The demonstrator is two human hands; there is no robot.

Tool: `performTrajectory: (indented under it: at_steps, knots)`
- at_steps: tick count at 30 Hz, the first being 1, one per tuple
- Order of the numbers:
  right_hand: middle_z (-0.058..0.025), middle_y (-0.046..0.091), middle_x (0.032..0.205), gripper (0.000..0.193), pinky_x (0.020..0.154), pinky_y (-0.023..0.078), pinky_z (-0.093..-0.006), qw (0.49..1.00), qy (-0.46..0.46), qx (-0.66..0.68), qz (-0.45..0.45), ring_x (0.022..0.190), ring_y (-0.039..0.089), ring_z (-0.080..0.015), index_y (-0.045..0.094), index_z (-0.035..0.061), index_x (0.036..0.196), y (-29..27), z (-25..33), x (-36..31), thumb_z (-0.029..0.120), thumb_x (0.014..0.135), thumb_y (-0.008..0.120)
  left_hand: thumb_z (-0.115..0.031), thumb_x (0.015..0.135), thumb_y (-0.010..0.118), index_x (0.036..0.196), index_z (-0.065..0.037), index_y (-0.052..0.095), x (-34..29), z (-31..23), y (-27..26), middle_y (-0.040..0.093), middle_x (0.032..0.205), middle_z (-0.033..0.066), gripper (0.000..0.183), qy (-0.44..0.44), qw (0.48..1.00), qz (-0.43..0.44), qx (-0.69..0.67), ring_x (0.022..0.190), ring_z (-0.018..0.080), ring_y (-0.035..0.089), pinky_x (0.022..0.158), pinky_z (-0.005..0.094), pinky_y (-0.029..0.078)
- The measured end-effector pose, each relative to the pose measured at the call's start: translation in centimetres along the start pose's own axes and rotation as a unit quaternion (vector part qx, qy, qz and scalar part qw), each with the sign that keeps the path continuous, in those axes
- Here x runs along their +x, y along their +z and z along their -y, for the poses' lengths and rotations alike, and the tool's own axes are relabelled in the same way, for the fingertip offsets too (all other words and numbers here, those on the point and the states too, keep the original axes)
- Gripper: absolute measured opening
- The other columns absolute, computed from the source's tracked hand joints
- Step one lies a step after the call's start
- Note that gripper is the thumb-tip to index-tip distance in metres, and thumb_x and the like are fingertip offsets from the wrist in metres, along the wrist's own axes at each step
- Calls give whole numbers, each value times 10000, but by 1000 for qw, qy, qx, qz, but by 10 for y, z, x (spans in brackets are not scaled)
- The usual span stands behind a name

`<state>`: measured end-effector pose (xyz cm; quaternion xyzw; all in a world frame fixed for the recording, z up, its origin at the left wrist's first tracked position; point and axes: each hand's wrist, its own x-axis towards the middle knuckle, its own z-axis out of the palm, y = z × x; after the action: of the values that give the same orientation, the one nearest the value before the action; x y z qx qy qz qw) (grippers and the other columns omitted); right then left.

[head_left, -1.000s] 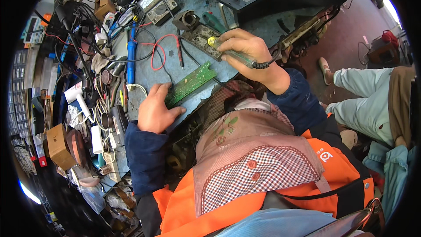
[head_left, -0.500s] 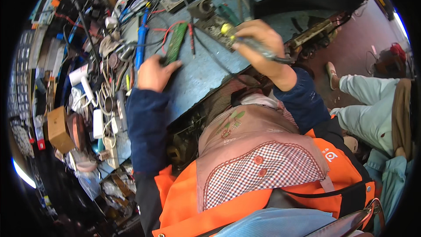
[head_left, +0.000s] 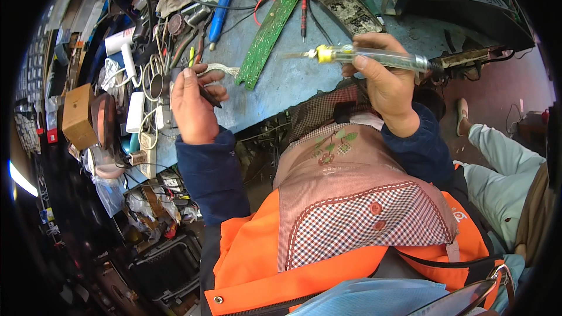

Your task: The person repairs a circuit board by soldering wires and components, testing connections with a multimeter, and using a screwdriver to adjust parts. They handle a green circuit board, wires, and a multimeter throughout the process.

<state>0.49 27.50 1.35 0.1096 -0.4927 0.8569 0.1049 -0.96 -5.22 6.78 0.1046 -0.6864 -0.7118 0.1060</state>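
My right hand (head_left: 386, 76) grips a soldering iron (head_left: 380, 57) by its clear handle. Its yellow collar and thin tip point left, over the bench and apart from the board. A long green circuit board (head_left: 269, 38) lies slanted on the bench, with a bundle of white wires (head_left: 221, 70) at its near end. Left of that end is my left hand (head_left: 196, 105), fingers curled round a slim dark tool (head_left: 209, 97); its kind I cannot make out. Nothing in my left hand touches the board.
A blue pen-shaped tool (head_left: 223, 11) and a red test probe (head_left: 304, 17) lie on the blue bench (head_left: 234, 108). Beyond my right hand sits a dirty metal tray (head_left: 350, 13). A dark device (head_left: 456, 0) stands far right; a cardboard box (head_left: 79, 116) and cable clutter fill the left.
My left hand has left the board and now holds the slim dark tool. My right hand has brought the soldering iron away from the metal tray, its tip now pointing left. The view has shifted.
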Motion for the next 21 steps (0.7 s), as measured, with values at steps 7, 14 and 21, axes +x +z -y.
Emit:
performTrajectory:
  at_steps: [7,14,21]
  knots:
    - [-86,762,933,258,702,582,-259,996,43,-39,62,781,724,-137,728,-21,1187,20,-23,3,81,965,810,-185,1015,776,921,-14,708,-22,55,-40,624,786,21,207,-8,991,-57,122,531,84,483,449,264,350]
    - [-60,765,935,253,732,536,-261,975,-55,-198,84,825,693,-116,762,-8,1117,19,-25,7,105,911,856,-355,1125,624,854,-8,653,-23,25,-38,629,796,37,442,135,833,-112,525,741,146,608,661,384,475]
    - [-96,725,863,263,637,491,-299,934,-163,-289,134,717,645,-155,779,-1,1075,15,-24,7,46,829,859,-155,1135,606,1139,-17,631,-3,26,-16,676,892,68,140,111,983,54,136,760,132,667,698,325,630]
